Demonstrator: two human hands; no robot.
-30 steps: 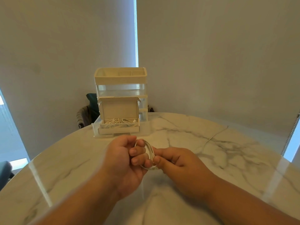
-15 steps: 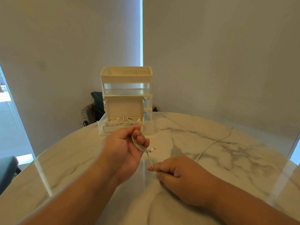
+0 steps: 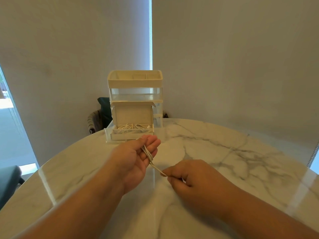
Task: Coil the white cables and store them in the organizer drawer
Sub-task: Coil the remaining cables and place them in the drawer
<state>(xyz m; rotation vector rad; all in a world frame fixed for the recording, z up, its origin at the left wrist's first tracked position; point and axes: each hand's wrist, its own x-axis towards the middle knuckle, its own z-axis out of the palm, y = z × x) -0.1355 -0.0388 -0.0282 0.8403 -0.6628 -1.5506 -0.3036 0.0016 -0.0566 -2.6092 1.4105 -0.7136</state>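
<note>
Over marble table (image 3: 224,152), left hand (image 3: 136,157) has uncurled, thumb pinching white cable (image 3: 156,167).

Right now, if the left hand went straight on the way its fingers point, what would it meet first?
Probably the right front corner of the open drawer, just ahead of the left hand holding the cable. Depth is unclear, so it might slip past on the right.

Left hand (image 3: 136,157) was held forward, palm turned inward, its fingers loosely curled round strands of white cable (image 3: 156,168); right hand (image 3: 191,176) sat nearer, knuckles up, thumb and forefinger pinching the same cable; both bare forearms converged.
</note>
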